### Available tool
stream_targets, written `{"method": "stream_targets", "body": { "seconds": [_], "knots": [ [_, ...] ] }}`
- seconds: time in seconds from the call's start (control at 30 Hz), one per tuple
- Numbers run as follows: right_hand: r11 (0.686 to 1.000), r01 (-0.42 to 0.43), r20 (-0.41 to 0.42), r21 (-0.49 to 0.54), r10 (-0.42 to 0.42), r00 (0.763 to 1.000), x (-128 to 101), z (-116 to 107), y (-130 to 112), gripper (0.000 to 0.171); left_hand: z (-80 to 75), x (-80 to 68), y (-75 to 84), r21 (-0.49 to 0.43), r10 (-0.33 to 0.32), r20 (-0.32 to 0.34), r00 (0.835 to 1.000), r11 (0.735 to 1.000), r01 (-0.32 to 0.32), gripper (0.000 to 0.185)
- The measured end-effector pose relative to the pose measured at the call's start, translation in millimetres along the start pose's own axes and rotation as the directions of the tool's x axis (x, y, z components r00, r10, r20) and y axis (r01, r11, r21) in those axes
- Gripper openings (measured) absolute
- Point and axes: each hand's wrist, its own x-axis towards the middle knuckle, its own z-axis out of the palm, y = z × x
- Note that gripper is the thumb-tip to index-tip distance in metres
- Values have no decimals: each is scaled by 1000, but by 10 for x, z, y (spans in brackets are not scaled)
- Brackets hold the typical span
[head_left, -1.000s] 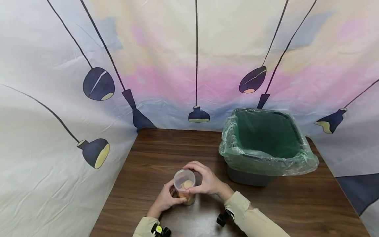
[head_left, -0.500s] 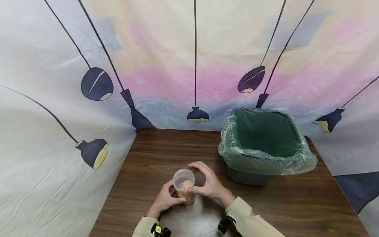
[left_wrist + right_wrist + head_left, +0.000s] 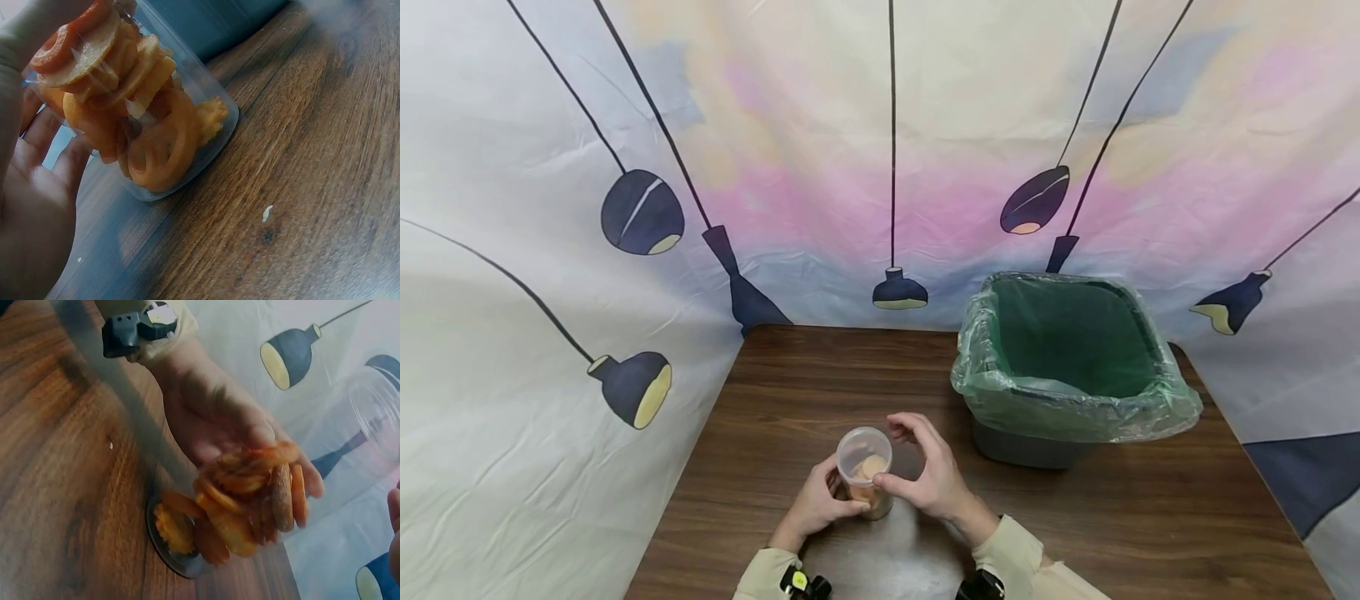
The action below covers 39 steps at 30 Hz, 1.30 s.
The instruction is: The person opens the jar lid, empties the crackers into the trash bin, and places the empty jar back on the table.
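Observation:
A clear plastic jar (image 3: 882, 505) stands upright on the table, its round mouth uncovered. Orange and tan slice-like pieces (image 3: 162, 144), some of them ring-shaped, fill its lower part; their exact kind is unclear. My left hand (image 3: 817, 502) grips the jar's left side, its fingers partly hidden behind the wall. The right wrist view looks through the jar at that left hand (image 3: 219, 412), with the slices in front of it. At the jar's right rim is my right hand (image 3: 934, 475), its thumb tip at the rim and its bent fingers apart from the jar, holding nothing visible.
A dark bin (image 3: 1026, 447) lined with a green translucent bag (image 3: 1075, 421) stands at the back right of the brown wooden table (image 3: 805, 367). Behind hangs a cloth (image 3: 820, 133) printed with lamps. Small pale specks (image 3: 267, 213) lie near the jar.
My right hand's fingers have come away from the jar's rim and shifted to the right, while the thumb stays near it. The left hand and jar hold their place.

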Motion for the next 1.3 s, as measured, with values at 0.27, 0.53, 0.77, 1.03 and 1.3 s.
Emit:
{"method": "stream_targets", "body": {
  "seconds": [0.27, 0.53, 0.77, 1.03, 1.3],
  "knots": [
    [994, -35, -44, -100, 31, 999, -130, 123, 167, 76, -15, -3, -47, 11, 11, 5, 1000, 1000, -11, 69],
    [989, -83, -85, -122, 73, 994, -171, 175, 137, 77, -5, 7, -15, 9, 17, 4, 1000, 1000, -17, 69],
    [978, -109, -88, -178, 95, 992, -188, 227, 129, 79, -1, -4, -37, 4, 18, 1, 1000, 1000, -18, 66],
    [976, -115, -68, -185, 104, 992, -196, 279, 115, 79, 0, 1, -61, -9, 62, 19, 998, 998, -62, 65],
    [969, -107, -74, -223, 93, 993, -194, 316, 125, 81, -7, -4, -51, -41, 62, 7, 998, 997, -61, 65]
  ]
}}
